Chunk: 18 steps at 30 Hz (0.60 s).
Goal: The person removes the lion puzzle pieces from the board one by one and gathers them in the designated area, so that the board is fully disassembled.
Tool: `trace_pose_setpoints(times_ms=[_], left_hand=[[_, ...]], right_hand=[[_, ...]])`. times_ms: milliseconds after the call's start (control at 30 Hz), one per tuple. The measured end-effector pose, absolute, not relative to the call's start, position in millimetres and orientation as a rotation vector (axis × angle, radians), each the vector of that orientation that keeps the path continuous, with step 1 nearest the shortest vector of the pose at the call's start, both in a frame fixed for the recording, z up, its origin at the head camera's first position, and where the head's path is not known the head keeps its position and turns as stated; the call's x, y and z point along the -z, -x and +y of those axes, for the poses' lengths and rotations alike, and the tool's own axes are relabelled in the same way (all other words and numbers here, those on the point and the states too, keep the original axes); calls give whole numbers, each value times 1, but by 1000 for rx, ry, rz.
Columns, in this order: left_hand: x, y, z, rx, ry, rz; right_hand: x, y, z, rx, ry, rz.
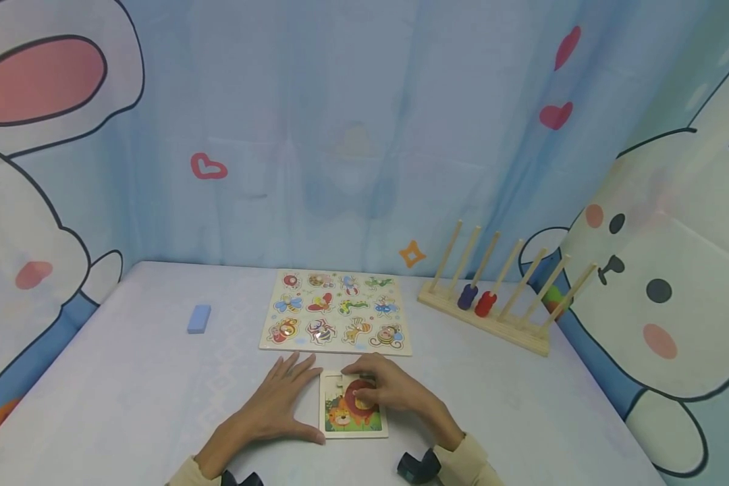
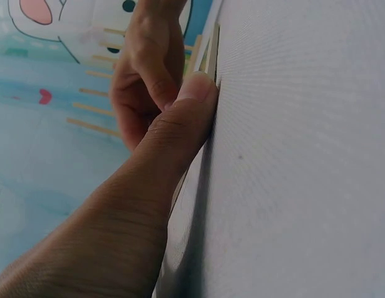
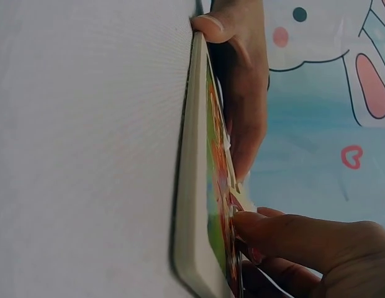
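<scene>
Head view: I find the small, cream-rimmed, squarish wooden puzzle board (image 1: 355, 435), printed with an orange lion, lying flat on the white-covered bench (image 1: 158, 378) between my hands. A large, cream, rectangular board of small animal pictures (image 1: 340, 349) lies just beyond. My left hand (image 1: 282, 399) is spread along the left side, clasping nothing; my right hand (image 1: 389, 385) has its fingers bent over the upper right part. Hazard: those fingers cover the spot they work at, so a misalignment could pass unnoticed. Orientation: the printed grass edge faces me and the top edge points away, so the lion reads upright. The sides look nearly equal and are foreshortened; I cannot certify a long axis.

Left wrist view: my left thumb bears against the puzzle board's edge. Should it slip, the board could slide or turn under pressure from the other side.

Right wrist view: my right hand pinches a thin, flat, pale-edged puzzle piece (image 3: 241, 197), which appears tilted out of the board's plane. Forced down at that tilt, it could jam or chip; a weak pinch could drop it askew. Which way its print points, I cannot tell.
</scene>
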State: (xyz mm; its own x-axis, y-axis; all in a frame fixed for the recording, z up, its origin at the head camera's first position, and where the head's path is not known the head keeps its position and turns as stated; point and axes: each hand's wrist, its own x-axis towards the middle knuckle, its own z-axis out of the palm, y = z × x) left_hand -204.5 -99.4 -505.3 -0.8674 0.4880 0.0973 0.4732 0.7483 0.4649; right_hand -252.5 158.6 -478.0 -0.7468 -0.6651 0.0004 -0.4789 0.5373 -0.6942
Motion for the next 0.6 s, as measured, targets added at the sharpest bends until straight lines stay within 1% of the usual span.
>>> trace_pose_setpoints(times_ms=[267,600], left_hand=[[506,205,-99,-752,-791,2913],[505,204,-98,-762,-801,2918]], right_hand=[[478,252,156,925,954,2558],[480,253,161,1018,935,2561]])
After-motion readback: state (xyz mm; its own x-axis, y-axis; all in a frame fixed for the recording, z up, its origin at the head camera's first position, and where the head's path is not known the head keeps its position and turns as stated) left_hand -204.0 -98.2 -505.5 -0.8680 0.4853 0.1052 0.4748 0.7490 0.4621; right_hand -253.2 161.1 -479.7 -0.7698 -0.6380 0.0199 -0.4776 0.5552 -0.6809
